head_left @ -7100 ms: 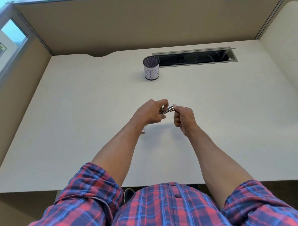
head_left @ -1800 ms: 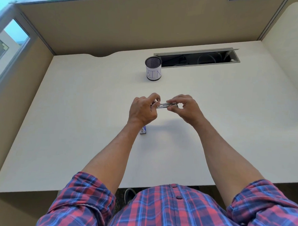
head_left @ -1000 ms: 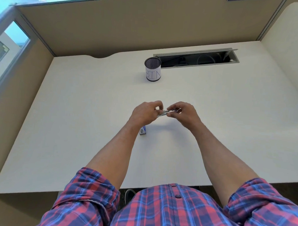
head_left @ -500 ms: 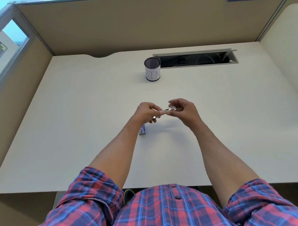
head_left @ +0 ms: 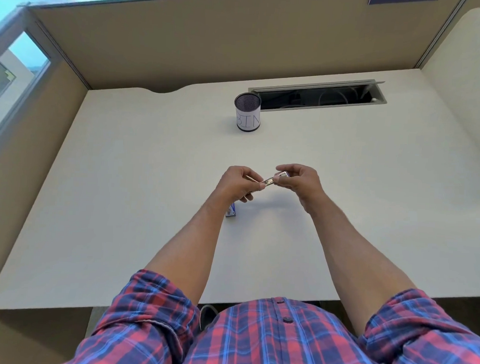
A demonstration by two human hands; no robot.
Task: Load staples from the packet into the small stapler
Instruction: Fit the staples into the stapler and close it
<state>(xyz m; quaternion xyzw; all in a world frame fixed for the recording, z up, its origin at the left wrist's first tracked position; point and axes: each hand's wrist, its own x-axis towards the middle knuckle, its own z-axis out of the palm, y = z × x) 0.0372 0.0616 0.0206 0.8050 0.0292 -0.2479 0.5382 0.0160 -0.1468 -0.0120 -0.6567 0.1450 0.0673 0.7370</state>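
Both hands are raised a little above the pale cream bench, meeting over its middle. The left hand has its fingers curled round one end of the small silvery metal stapler, and the right hand pinches the other end between thumb and fingertips. Held up like this, the stapler is free to be opened and steadied from both sides, which suits feeding something into it; I judge the loading is under way.

The small blue-and-white staple packet lies on the bench just beneath the left wrist, close enough to reach. Most of it is hidden by the forearm, so I cannot say whether it is open.

The stapler is largely covered by fingers. Whether its channel is open, and whether a strip of staples is in it or in either hand, is too small to make out.

Farther back a round dark mesh cup with a white label reading BIN stands beside a long cable slot.
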